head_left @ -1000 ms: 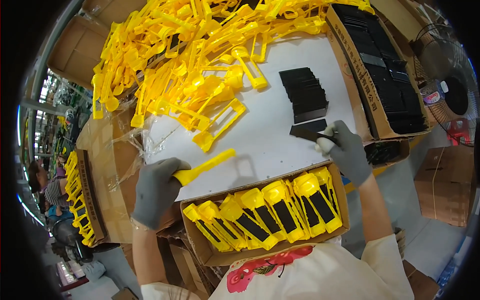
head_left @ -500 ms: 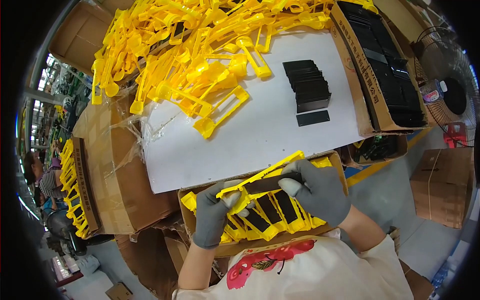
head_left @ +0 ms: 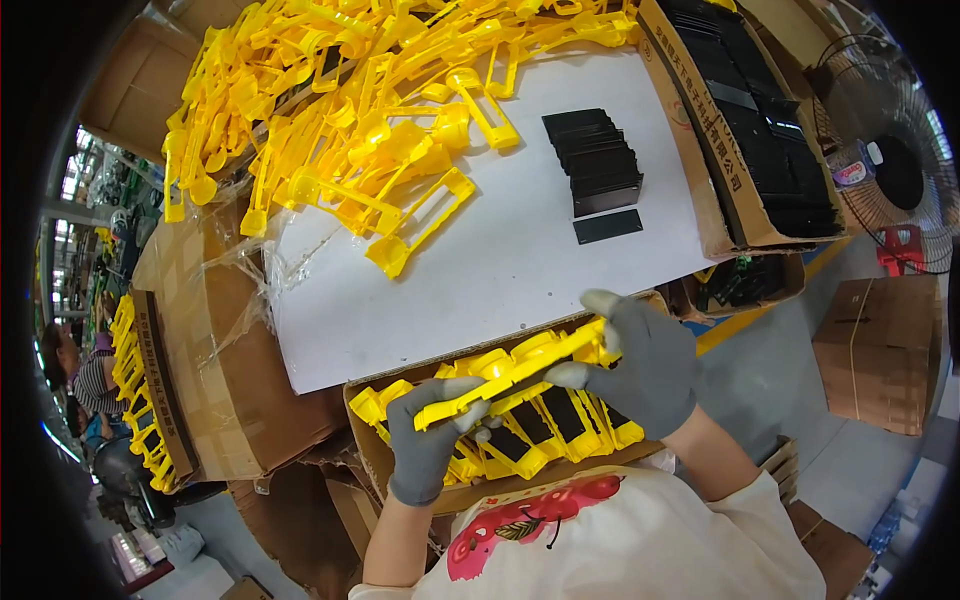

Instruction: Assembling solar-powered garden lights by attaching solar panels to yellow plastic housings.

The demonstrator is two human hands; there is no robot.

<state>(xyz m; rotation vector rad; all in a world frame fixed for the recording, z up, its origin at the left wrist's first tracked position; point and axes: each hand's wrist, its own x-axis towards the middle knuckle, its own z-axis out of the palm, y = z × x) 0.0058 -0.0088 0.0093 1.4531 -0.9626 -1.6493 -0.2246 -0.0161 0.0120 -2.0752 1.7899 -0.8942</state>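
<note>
Tilted up to the right, a long yellow plastic frame (head_left: 520, 375) spans both my hands above an open carton, its narrow edge facing up. My gloved left hand (head_left: 420, 445) is closed round its lower end. At the upper end is my gloved right hand (head_left: 650, 365), thumb below and fingers above, with the frame's end between them. The black strip is hidden at this angle. In the carton (head_left: 370, 455) under my hands, several yellow frames with black strips (head_left: 570, 415) lie side by side.
Loose yellow frames (head_left: 330, 110) heap over the white tabletop (head_left: 480, 250). A stack of black strips (head_left: 595, 165) stands there, one single strip (head_left: 608, 226) before it. A carton of black strips (head_left: 750, 130) is at right, near a fan (head_left: 890, 160). Large cartons (head_left: 230, 350) stand left.
The yellow frame has rolled onto its edge, so its black strip no longer shows. My right hand's fingers have lifted off the strip and stretch above the frame's end.
</note>
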